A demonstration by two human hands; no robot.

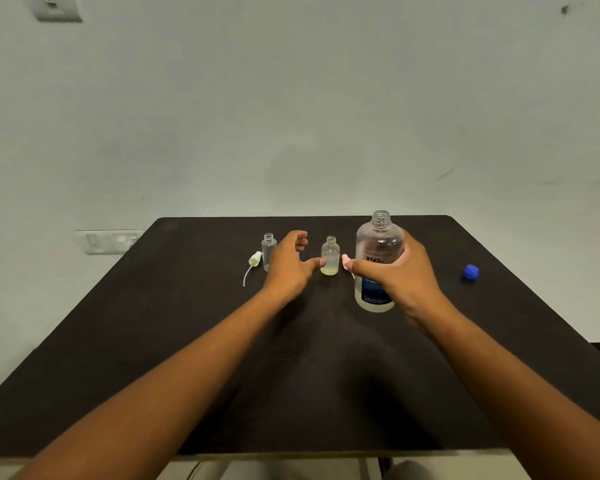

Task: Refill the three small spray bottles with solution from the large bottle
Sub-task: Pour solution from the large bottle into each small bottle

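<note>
a dark table (pixel 153 341) stands against a pale wall (pixel 291 98), with a white switch plate (pixel 108 241) on the wall at its far left corner.

farthest left of the task's things lies a white spray cap (pixel 255 259) on its side, its thin dip tube trailing toward the near edge. just beside it, to its right, stands an uncapped small clear spray bottle (pixel 268 250), upright.

next comes the left hand (pixel 290 266), reaching over the table between 2 small bottles. its fingers are loosely curved and spread, the thumb stretched right toward the middle bottle; it grasps nothing. the thumb tip sits just beside or against that bottle's left side, and i cannot tell which. something lies behind the hand's fingers, too hidden to name.

the small spray bottle (pixel 330 256) in the middle stands upright and uncapped, with a little pale yellowish liquid at its bottom. just right of it a pink spray cap (pixel 346 262) lies on the table, partly hidden by the right thumb.

the right hand (pixel 404 275) is wrapped around the large bottle (pixel 378 251), thumb across the front of the blue and white label, fingers round the far side. the hand grips the lower middle of the body; the open threaded neck rises clear above the grip and the base shows below it. whether the base rests on the table i cannot tell.

well apart to the right lies a blue cap (pixel 470 273).
</note>
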